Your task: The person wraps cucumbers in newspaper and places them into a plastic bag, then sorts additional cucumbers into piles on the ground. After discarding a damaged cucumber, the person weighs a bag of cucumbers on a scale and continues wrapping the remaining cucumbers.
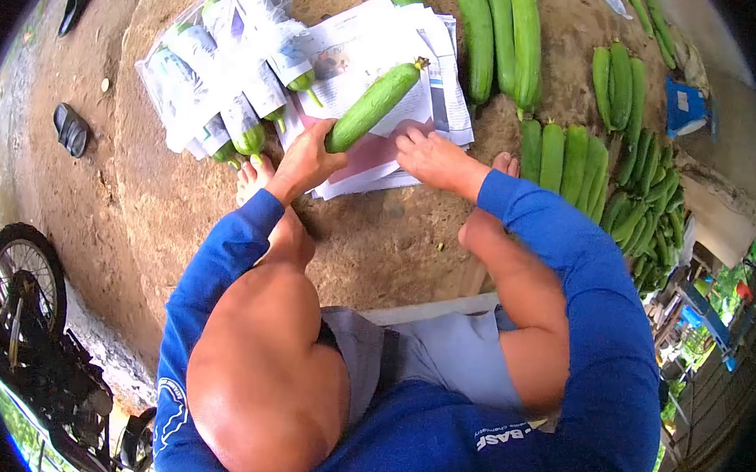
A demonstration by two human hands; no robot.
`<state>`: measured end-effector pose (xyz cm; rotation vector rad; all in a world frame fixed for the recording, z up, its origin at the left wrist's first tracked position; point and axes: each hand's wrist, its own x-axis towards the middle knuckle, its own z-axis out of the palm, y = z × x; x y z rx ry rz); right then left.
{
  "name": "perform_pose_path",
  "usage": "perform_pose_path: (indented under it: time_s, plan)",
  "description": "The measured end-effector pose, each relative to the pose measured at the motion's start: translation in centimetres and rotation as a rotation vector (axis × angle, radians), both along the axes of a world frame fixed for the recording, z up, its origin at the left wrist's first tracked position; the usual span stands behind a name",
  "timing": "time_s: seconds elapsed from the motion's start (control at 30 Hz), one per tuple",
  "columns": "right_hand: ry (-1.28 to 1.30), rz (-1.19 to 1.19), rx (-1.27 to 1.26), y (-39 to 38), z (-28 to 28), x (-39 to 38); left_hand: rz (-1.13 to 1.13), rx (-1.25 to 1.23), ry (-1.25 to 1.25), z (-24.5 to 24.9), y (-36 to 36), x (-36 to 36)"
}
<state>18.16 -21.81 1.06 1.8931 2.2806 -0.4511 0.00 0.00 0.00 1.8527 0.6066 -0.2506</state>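
My left hand [312,151] is closed around the lower end of a long green gourd [377,104], which tilts up to the right with a dried tip at its far end. Under it lies a loose stack of newspaper sheets [370,38]. My right hand [432,156] rests on the stack's near right part, fingers slightly bent and apart, no gourd in them. Left of the stack, a clear plastic bag [166,72] holds several gourds rolled in newspaper [261,87], their green ends sticking out.
Several bare gourds [524,49] lie beyond the paper, with rows of others [567,162] and a heap [648,198] to the right. A blue packet [687,108] sits at the far right. Sandals [71,131] and a motorbike [24,286] are on the left.
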Motion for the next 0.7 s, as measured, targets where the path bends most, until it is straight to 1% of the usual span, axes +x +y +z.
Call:
perform_pose_path:
  time_s: [0.07, 0.1, 0.17, 0.27, 0.37, 0.47, 0.57, 0.67, 0.7]
  plan:
    - [-0.021, 0.033, -0.053, -1.0, 0.5, 0.7, -0.033, 0.035, 0.009, -0.5, -0.2, 0.5]
    - [0.011, 0.045, 0.058, -0.5, 0.5, 0.0, -0.046, 0.064, 0.031, 0.2, 0.7, -0.3]
    - [0.035, 0.075, 0.217, -1.4, 1.1, -0.1, -0.066, 0.06, 0.031, 0.0, 0.2, -0.5]
    - [0.161, -0.003, 0.117, -1.5, 3.4, -0.5, -0.128, 0.117, -0.114, -1.1, -0.2, -0.8]
    - [0.158, 0.008, 0.088, -1.7, 3.8, -0.4, -0.222, 0.113, -0.026, -0.1, 0.0, -0.2]
    - [0.136, 0.021, 0.002, -2.1, 4.2, -0.1, -0.267, 0.118, -0.067, -0.6, -0.6, 0.0]
    - [0.215, -0.012, -0.035, -2.8, 4.1, 0.1, -0.327, 0.112, 0.001, 0.6, -0.8, 0.3]
    - [0.227, -0.026, -0.147, -4.3, 4.0, 0.2, -0.363, 0.161, -0.055, -0.2, -1.4, 0.2]
    - [0.229, -0.025, -0.148, -4.6, 4.0, 0.4, -0.37, 0.147, -0.06, -0.2, -1.6, 0.3]
